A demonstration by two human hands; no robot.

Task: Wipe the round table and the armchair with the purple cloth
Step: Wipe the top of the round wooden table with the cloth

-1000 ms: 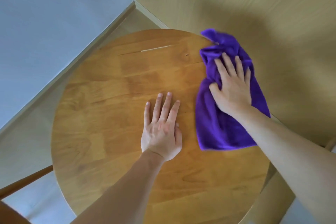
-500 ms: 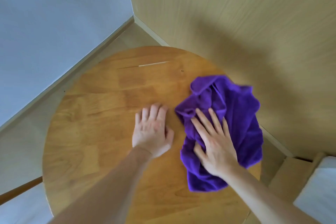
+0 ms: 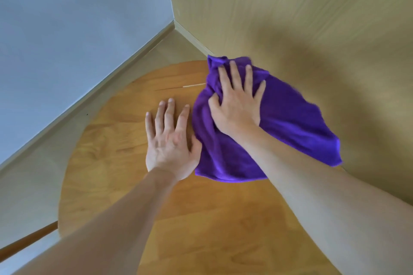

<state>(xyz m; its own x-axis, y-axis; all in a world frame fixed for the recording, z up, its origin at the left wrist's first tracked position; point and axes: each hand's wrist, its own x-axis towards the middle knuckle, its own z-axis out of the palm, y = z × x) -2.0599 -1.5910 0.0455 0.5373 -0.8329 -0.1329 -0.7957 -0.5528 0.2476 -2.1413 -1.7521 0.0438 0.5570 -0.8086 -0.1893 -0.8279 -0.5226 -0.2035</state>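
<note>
Home room corner: round wooden table (image 3: pixel 134 185) set near skirting board (image 3: pixel 89 94), pale blue wall (image 3: pixel 67 29) beyond table, beige wood-grain wall (image 3: pixel 290 6) beside it.

The round table (image 3: pixel 116 174) shows bare wood across the lower half of the frame and along its left side, open to a passing hand. Its middle is taken by the left hand (image 3: pixel 171 138), lying flat, and just right of it the purple cloth (image 3: pixel 290 123) under the spread right hand (image 3: pixel 238 105) covers the upper right part and overhangs the far edge. The wood-grain wall (image 3: pixel 312 6) rises close behind the cloth, the grey wall (image 3: pixel 67 40) at upper left; floor lies between grey wall and table.
</note>
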